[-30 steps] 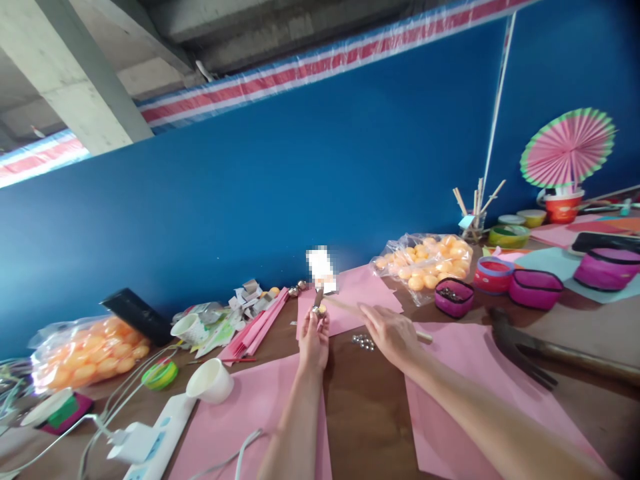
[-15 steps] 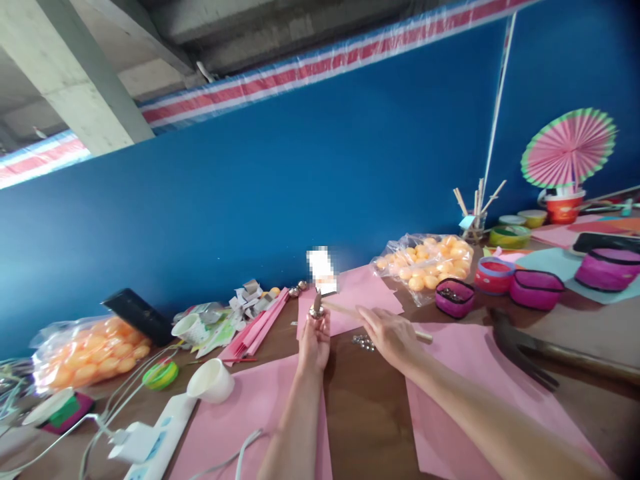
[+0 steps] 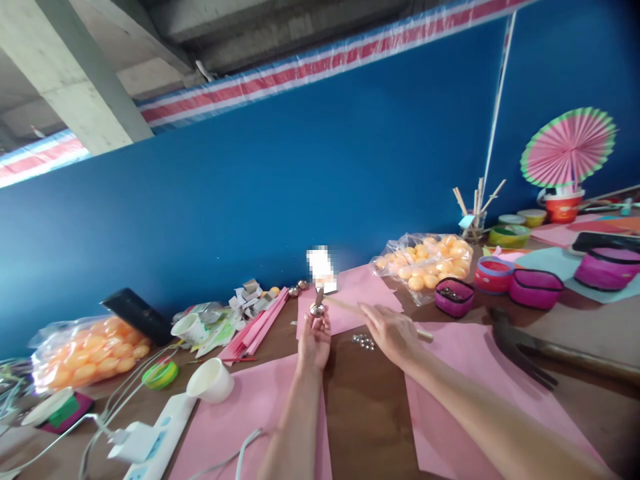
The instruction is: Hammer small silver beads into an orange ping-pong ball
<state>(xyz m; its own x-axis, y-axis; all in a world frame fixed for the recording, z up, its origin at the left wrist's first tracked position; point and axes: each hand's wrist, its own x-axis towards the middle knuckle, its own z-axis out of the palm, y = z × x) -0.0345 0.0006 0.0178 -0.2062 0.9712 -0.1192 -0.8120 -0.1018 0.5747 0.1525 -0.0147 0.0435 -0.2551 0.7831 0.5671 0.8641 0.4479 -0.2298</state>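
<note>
My left hand [image 3: 315, 343] is palm up, its fingertips closed around a small shiny metal ball [image 3: 317, 310]. My right hand [image 3: 393, 330] grips the wooden handle [image 3: 345, 307] of a small hammer, and the handle's butt sticks out beyond my fingers to the right. The dark, narrow hammer head [image 3: 319, 295] is right over the ball; whether they touch I cannot tell. Below my right hand, several small shiny pieces [image 3: 363, 342] lie on the brown table. Two similar metal balls [image 3: 297, 289] rest farther back, beside folded pink paper strips [image 3: 265, 323].
Pink sheets [image 3: 465, 387] cover parts of the table. A large claw hammer [image 3: 530, 347] lies at right, near purple fabric containers [image 3: 536, 289]. Bags of orange balls [image 3: 430, 262] sit at both sides. At left are a white cup [image 3: 210, 381], a power strip [image 3: 163, 433] and cables.
The small hammer's head and the ball are very slightly higher than before. Both hands keep their grips, and the surrounding things stay where they were.
</note>
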